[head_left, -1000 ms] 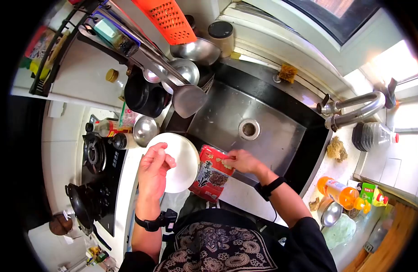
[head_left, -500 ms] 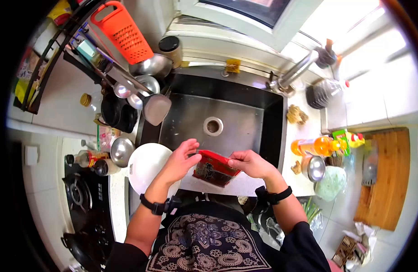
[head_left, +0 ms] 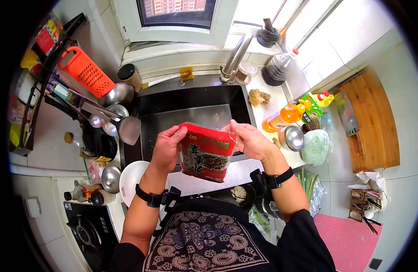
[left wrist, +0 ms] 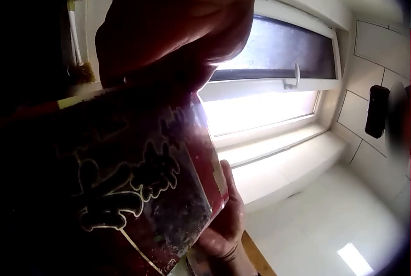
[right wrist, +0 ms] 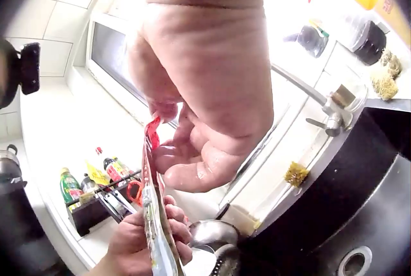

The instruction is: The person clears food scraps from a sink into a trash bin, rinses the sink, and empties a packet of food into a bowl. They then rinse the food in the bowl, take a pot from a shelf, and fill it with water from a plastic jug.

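Note:
A red printed food packet (head_left: 206, 154) with large characters and a clear window is held up over the front edge of the sink. My left hand (head_left: 167, 147) grips its left edge, thumb on the front near the top. At the upper right corner, my right hand (head_left: 252, 140) pinches the packet between thumb and fingers. The right wrist view shows the packet edge-on, with a strip of red film (right wrist: 153, 131) sticking up at the right thumb. Dark contents show through the window in the left wrist view.
Behind the packet lies the black-rimmed sink (head_left: 195, 93) with its faucet (head_left: 236, 59). A white plate (head_left: 132, 181) stands left of it, near metal bowls and a spatula (head_left: 128, 130). On the right are an orange bottle (head_left: 281, 118), a metal bowl (head_left: 292, 138) and a cutting board (head_left: 376, 122).
The left hand, empty a second ago, has come over and taken the packet's left edge. Both hands have raised the packet, its front now facing up. The head view has turned right.

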`<state>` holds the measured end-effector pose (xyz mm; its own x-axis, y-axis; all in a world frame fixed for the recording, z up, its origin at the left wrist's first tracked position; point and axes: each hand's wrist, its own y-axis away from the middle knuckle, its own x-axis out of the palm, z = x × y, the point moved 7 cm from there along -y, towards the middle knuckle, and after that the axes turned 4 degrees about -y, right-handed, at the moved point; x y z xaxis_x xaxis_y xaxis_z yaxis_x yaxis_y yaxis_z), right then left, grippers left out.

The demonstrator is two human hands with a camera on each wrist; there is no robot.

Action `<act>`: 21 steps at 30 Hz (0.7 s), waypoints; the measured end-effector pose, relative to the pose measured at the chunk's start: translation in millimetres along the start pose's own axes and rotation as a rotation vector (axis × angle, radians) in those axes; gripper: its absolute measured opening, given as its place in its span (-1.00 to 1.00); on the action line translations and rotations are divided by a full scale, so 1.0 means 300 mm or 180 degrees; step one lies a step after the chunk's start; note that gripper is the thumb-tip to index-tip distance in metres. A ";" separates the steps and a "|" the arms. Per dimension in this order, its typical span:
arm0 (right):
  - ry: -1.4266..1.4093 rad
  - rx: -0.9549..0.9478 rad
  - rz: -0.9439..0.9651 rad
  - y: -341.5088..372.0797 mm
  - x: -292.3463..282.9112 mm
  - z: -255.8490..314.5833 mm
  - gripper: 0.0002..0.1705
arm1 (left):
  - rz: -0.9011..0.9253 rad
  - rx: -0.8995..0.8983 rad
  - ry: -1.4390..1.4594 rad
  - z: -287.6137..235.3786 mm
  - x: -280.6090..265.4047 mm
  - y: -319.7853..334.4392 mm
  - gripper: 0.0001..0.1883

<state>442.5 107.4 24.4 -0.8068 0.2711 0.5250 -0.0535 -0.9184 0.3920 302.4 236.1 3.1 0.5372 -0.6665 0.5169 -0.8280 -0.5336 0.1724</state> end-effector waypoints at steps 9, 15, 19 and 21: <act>-0.0228 -0.0607 -0.0026 0.041 0.048 0.027 -0.64 | -0.0008 0.0203 0.0299 -0.095 0.021 0.033 -0.81; 0.0505 -0.0991 -0.0542 0.002 0.081 0.013 -0.75 | -0.0104 0.0246 0.0414 -0.085 -0.001 0.039 -0.80; 0.0214 -0.1317 -0.0829 -0.030 0.053 0.018 -0.81 | 0.0199 -0.0065 0.0581 -0.121 0.035 0.056 -0.66; -0.0024 -0.1407 -0.0901 -0.034 0.049 0.031 -0.82 | 0.0525 -0.0181 0.1028 -0.127 0.028 0.056 -0.59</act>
<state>436.5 123.4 35.1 -0.7206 0.5269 0.4506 -0.5134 -0.8423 0.1640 287.0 241.4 42.3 0.3248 -0.5375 0.7782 -0.9116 -0.3970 0.1063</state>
